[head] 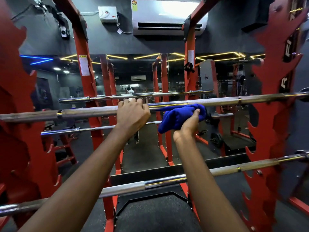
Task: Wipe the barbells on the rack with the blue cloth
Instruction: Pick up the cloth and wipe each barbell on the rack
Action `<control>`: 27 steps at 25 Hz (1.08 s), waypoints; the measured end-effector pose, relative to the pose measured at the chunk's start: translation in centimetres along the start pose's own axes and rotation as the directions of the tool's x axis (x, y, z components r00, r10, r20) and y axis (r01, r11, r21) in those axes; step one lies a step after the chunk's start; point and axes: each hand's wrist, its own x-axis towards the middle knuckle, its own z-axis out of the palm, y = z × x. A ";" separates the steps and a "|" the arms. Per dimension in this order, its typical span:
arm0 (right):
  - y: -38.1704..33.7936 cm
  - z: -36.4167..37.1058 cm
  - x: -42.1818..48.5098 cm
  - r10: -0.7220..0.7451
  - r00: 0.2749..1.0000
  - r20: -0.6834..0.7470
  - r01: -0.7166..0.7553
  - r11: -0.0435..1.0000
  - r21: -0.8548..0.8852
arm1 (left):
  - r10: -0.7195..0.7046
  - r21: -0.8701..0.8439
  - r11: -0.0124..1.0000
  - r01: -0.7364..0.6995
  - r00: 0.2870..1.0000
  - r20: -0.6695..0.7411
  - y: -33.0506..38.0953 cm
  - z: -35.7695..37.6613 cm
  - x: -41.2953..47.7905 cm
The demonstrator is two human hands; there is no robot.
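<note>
Left hand [133,113] grip curled over chrome upper barbell [217,103], right hand [189,124] grip clutching bunched blue cloth [178,117] against it

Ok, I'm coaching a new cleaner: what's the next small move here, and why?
Probably slide the blue cloth rightward along the upper barbell. The right hand holds it bunched against the bar's underside, the left hand grips the bar just beside it, blocking that way, and the stretch to the right lies free.
</note>
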 end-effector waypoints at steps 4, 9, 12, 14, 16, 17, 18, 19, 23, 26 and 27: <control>0.4 -1.4 0.0 -0.616 0.783 0.086 0.611 0.735 -0.294 | -0.001 -0.046 0.999 -0.004 0.994 -0.105 1.3 1.7 0.3; -1.0 -1.7 2.9 -0.676 0.355 0.646 0.809 -0.124 -0.574 | -0.071 -0.006 0.997 0.072 0.973 -0.221 2.1 2.9 0.3; -2.9 -1.4 4.4 -0.577 0.343 0.741 0.760 -0.292 -0.580 | -0.033 0.067 0.996 0.051 0.970 -0.240 2.0 3.1 0.1; -4.6 -1.4 5.4 -0.549 0.369 0.750 0.735 -0.322 -0.597 | -0.028 0.097 0.994 0.050 0.978 -0.208 2.0 3.1 0.1; -6.4 -1.3 6.3 -0.545 0.421 0.725 0.698 -0.315 -0.643 | -0.044 0.099 0.993 0.063 0.983 -0.180 2.2 3.0 0.3; -7.0 -1.3 6.6 -0.554 0.445 0.703 0.683 -0.298 -0.667 | -0.049 0.091 0.994 0.066 0.982 -0.180 2.4 3.0 0.3; -7.4 -1.1 6.6 -0.571 0.460 0.680 0.670 -0.280 -0.688 | -0.033 0.080 0.996 0.049 0.981 -0.191 2.5 3.0 0.5; -7.4 -0.8 6.4 -0.581 0.467 0.666 0.658 -0.275 -0.701 | 0.010 0.066 0.998 0.004 0.978 -0.209 2.7 3.1 0.6; -6.1 -1.0 5.8 -0.517 0.425 0.743 0.662 -0.382 -0.644 | 0.255 -0.038 0.962 -0.272 0.937 -0.238 6.1 3.5 1.9; -8.8 -2.6 7.2 -0.477 0.420 0.772 0.710 -0.358 -0.606 | 0.322 0.035 0.946 -0.322 0.924 -0.206 7.9 4.7 2.5; -10.1 -3.2 7.7 -0.498 0.441 0.747 0.699 -0.332 -0.634 | 0.333 0.062 0.943 -0.328 0.919 -0.211 7.8 5.1 2.6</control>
